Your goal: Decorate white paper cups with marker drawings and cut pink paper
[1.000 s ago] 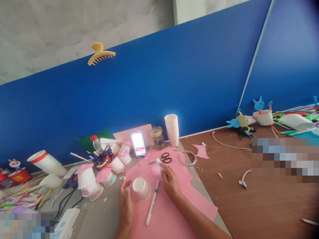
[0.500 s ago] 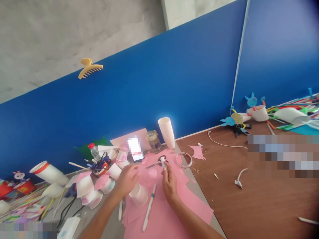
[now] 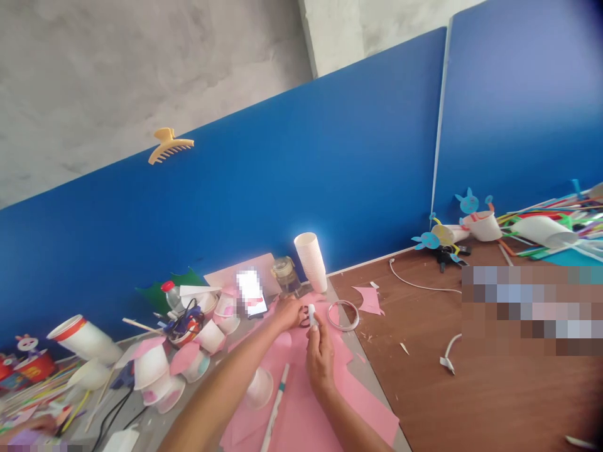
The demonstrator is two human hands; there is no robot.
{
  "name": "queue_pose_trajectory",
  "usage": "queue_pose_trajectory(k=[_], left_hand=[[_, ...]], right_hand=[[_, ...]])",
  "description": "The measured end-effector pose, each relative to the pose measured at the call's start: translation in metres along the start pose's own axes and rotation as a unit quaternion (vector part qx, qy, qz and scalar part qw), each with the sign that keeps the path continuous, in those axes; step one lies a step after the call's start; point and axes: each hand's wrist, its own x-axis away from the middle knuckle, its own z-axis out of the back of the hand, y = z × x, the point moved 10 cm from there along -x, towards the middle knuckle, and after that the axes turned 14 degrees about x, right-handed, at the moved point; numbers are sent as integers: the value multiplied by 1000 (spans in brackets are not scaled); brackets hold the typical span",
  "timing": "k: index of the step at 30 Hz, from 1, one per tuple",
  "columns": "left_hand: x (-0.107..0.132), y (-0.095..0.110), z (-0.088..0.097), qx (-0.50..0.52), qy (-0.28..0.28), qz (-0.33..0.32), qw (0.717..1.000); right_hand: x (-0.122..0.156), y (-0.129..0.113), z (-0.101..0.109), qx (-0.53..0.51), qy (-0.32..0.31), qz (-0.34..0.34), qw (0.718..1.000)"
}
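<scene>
My left hand (image 3: 288, 312) reaches across the pink paper (image 3: 343, 389) with curled fingers at the dark handles of the scissors (image 3: 305, 316); the hand covers the blades. In my right hand (image 3: 321, 355) a small white tube (image 3: 311, 314) stands upright, pinched between thumb and fingers. A white paper cup (image 3: 260, 388) is partly hidden behind my left forearm. To its right lies a white marker (image 3: 276, 408) with a teal band. A pale pink cut-out (image 3: 282, 341) rests between my hands.
Stacked paper cups (image 3: 311, 262), a jar (image 3: 284, 273) and a lit phone (image 3: 251, 294) stand along the blue partition (image 3: 245, 207). A tape ring (image 3: 343, 316) lies right of my hands. Decorated cups (image 3: 151, 364) crowd the left. Part of another person's hand (image 3: 31, 430) appears lower left.
My left hand has moved forward and right from above the cup to the scissors. My right hand still holds the white tube. The view has shifted slightly.
</scene>
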Motion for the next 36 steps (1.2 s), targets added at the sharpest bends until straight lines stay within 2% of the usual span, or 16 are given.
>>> queue_pose_trajectory(k=[6, 11, 15, 20, 23, 26, 32, 34, 36], left_hand=[[-5, 3, -11, -33, -28, -24, 999], [1, 9, -4, -50, -23, -49, 997], [16, 12, 24, -61, 13, -82, 995], [43, -5, 72, -74, 74, -71, 992], [57, -10, 85, -83, 89, -73, 990], [66, -4, 78, -88, 74, -90, 989], [66, 21, 44, -73, 26, -132, 988], [62, 25, 40, -59, 11, -127, 990], [59, 23, 45, -41, 10, -109, 993]], right_hand=[[0, -2, -1, -18, 0, -3, 1000], [-1, 4, -4, -16, -18, -29, 999], [-1, 5, -2, 0, -12, -26, 1000], [1, 1, -2, 9, -7, 15, 1000], [3, 2, -7, 18, -22, 22, 999], [3, 2, -8, 24, -19, 34, 999], [0, 2, -7, 41, -21, 44, 998], [0, 2, -10, 46, -37, 44, 997], [0, 4, -11, 47, -53, 37, 997]])
